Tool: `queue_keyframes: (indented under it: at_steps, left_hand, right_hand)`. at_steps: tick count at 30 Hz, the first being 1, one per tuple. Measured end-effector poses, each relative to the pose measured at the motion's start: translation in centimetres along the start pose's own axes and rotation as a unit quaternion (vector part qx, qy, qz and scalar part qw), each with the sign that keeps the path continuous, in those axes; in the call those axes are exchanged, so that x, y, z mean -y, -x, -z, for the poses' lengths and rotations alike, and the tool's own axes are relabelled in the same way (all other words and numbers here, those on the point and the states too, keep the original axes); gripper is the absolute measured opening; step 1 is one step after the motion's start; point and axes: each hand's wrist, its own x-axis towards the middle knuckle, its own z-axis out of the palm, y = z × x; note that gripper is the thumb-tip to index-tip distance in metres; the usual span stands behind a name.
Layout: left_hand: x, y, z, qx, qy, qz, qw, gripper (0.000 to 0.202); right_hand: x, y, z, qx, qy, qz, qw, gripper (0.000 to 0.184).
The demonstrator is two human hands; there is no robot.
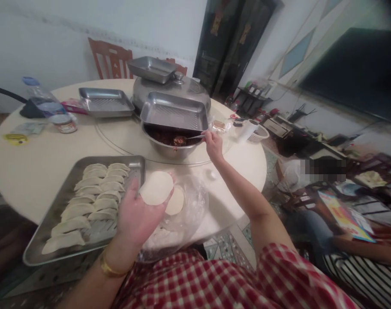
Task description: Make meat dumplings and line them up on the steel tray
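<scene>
On the upturned fingers of my left hand (138, 219) rests a round dumpling wrapper (157, 188), its thumb to the left of it. My right hand (213, 146) grips the handle of a spoon (195, 137), whose bowl carries dark reddish filling (180, 140) over a steel basin (172, 151). More filling lies inside the basin, partly hidden under a tray. Beside my left hand, a metal tray (34, 244) holds two rows of folded dumplings (78, 210). Another wrapper (175, 201) lies on clear plastic (195, 206) just right of my left hand.
An empty-looking metal tray (174, 112) leans over the basin, before a lidded steel pan (195, 88) with another tray (152, 68) on top. A further tray (108, 103), a jar (64, 124) and a bottle (43, 96) stand left. A person in stripes (359, 274) sits at right.
</scene>
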Motion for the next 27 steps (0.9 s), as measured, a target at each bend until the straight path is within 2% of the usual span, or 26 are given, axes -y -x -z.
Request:
queue_keyframes:
  at_steps: [2, 5, 7, 12, 16, 21, 27]
  left_hand:
    - [-0.2, 0.1, -0.1, -0.025, 0.003, -0.008, 1.000, 0.055]
    - [-0.4, 0.1, -0.4, -0.047, 0.003, -0.015, 0.999, 0.054]
    - [-0.3, -0.1, -0.4, -0.039, -0.008, -0.017, 0.999, 0.054]
    - [0.1, -0.6, -0.2, -0.020, -0.031, -0.012, 0.999, 0.053]
    - [0.3, -0.8, -1.1, -0.019, -0.026, -0.005, 0.999, 0.051]
    - [0.7, -0.2, -2.2, -0.012, -0.006, 0.000, 1.000, 0.053]
    - [1.0, 0.7, -2.0, 0.008, -0.032, 0.003, 0.999, 0.053]
  right_hand:
    - [-0.4, 0.2, -0.1, -0.001, 0.003, -0.004, 1.000, 0.023]
    - [-0.1, 0.3, -0.1, -0.025, -0.043, -0.060, 0.997, 0.023]
    - [0.5, 0.2, 0.0, -0.032, -0.070, -0.090, 0.993, 0.022]
    - [2.0, 0.3, 0.4, -0.027, -0.097, -0.113, 0.988, 0.021]
    - [3.3, 1.4, 0.7, -0.001, -0.124, -0.131, 0.984, 0.023]
    - [4.7, 5.1, 1.9, 0.087, -0.157, -0.102, 0.978, 0.020]
    - [4.9, 9.9, 3.6, 0.136, -0.077, -0.031, 0.987, 0.029]
